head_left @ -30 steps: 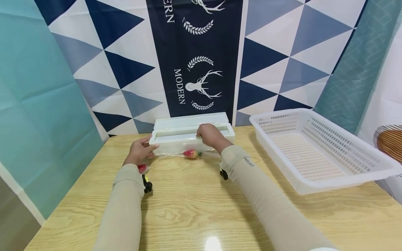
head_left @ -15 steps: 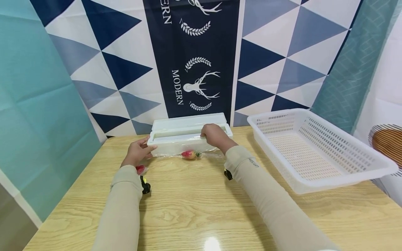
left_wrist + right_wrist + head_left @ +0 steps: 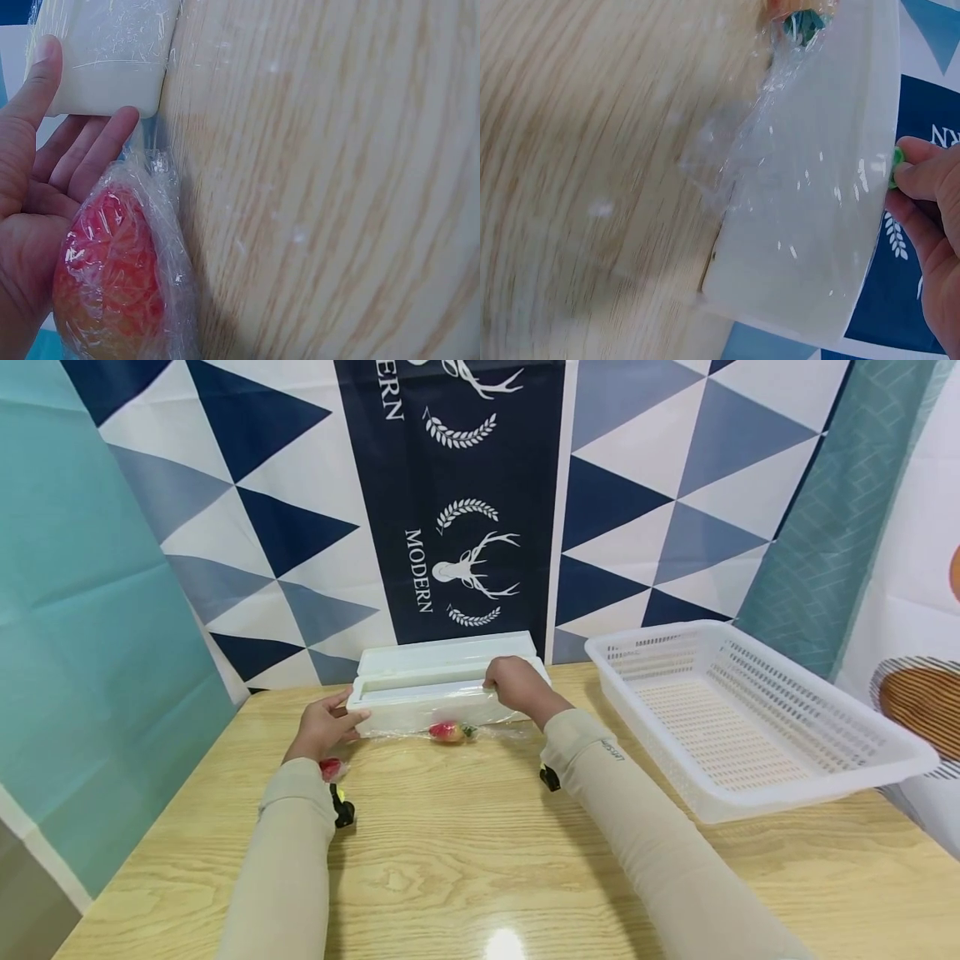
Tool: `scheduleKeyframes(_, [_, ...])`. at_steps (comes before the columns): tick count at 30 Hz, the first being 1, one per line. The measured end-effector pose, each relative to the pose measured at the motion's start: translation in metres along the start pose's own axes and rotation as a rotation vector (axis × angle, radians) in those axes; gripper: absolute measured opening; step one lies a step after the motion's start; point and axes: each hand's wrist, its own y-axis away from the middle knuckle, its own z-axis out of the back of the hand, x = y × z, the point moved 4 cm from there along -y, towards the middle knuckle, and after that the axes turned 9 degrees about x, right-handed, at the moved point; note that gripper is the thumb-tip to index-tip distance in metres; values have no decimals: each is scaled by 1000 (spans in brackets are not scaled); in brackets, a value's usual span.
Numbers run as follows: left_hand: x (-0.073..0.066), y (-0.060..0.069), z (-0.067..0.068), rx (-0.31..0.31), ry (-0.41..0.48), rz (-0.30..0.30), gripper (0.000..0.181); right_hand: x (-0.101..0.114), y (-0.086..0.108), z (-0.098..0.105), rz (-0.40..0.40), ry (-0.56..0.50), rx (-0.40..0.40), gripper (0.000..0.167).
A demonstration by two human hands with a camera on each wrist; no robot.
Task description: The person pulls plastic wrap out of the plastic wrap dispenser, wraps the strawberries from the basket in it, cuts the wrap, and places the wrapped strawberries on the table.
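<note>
A long white cling film dispenser [image 3: 408, 717] stands at the back of the table, its lid raised. My left hand [image 3: 318, 727] holds its left end, thumb on the front face and fingers at the end. With finger and thumb, my right hand [image 3: 517, 683] pinches a small green slider [image 3: 897, 166] on the box's upper edge. Clear film [image 3: 712, 161] hangs down the front. Against the front lies a red and yellow fruit [image 3: 447, 732] with green leaves, the film around or over it. Another red and yellow fruit [image 3: 112, 262], wrapped in film, lies beside my left wrist.
A white perforated plastic basket [image 3: 720, 727] stands on the right of the wooden table [image 3: 442, 860]. Patterned cloth [image 3: 465, 527] hangs right behind the dispenser, and a teal cloth [image 3: 90, 610] hangs on the left.
My right hand has slid a little to the right along the dispenser's edge. My left hand stays at the left end. The head view has shifted slightly.
</note>
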Motion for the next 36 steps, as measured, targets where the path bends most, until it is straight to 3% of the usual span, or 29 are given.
scheduleKeyframes(12, [1, 4, 2, 7, -3, -11, 73, -5, 4, 2, 55, 2, -40, 28])
scheduleKeyframes(21, [2, 0, 2, 2, 3, -20, 73, -11, 6, 3, 76, -1, -52, 31])
scheduleKeyframes(36, [2, 0, 1, 4, 2, -18, 73, -17, 9, 3, 40, -26, -24, 28])
